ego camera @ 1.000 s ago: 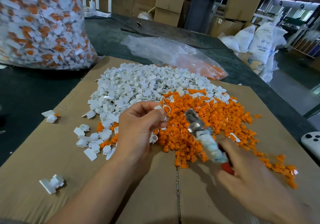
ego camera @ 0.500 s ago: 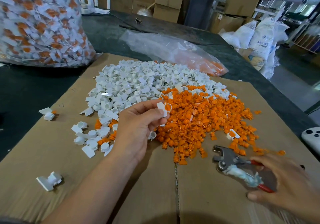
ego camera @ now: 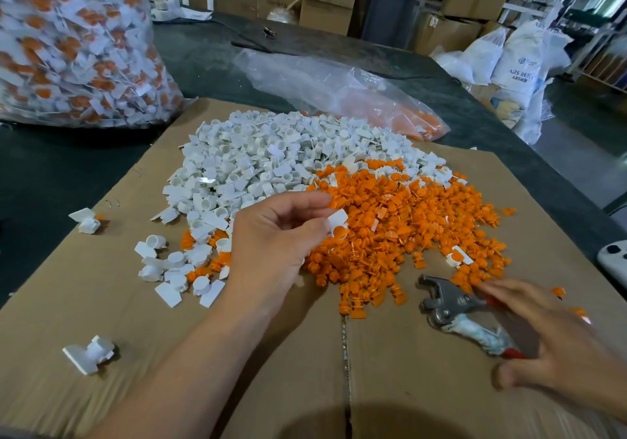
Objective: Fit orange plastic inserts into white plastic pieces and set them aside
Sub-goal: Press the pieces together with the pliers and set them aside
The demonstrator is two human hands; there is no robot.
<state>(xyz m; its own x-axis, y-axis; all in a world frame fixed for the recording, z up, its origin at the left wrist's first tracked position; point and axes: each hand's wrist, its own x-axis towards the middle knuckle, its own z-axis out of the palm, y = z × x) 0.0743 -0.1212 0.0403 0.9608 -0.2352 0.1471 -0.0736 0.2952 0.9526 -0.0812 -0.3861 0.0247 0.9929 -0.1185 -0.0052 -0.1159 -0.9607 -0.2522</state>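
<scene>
A heap of white plastic pieces (ego camera: 271, 163) lies on the cardboard sheet (ego camera: 84, 303), and a heap of orange inserts (ego camera: 414, 228) spreads to its right. My left hand (ego camera: 274, 238) hovers over the seam between both heaps. It pinches a white piece with an orange insert (ego camera: 337, 224) between thumb and fingertips. My right hand (ego camera: 556, 333) is blurred at the lower right, its fingers spread above the red handles of metal pliers (ego camera: 448, 306), which lie on the cardboard.
A large clear bag of assembled white-and-orange pieces (ego camera: 71, 45) stands at the back left. A flatter clear bag with orange inserts (ego camera: 359, 99) lies behind the heaps. Assembled pieces lie at the left (ego camera: 86, 221) and front left (ego camera: 89, 354). A white device (ego camera: 614, 258) sits at the right edge.
My right hand has lowered the pliers from mid-air near the left hand onto the cardboard at the lower right and opened over them. My left hand still holds the white piece.
</scene>
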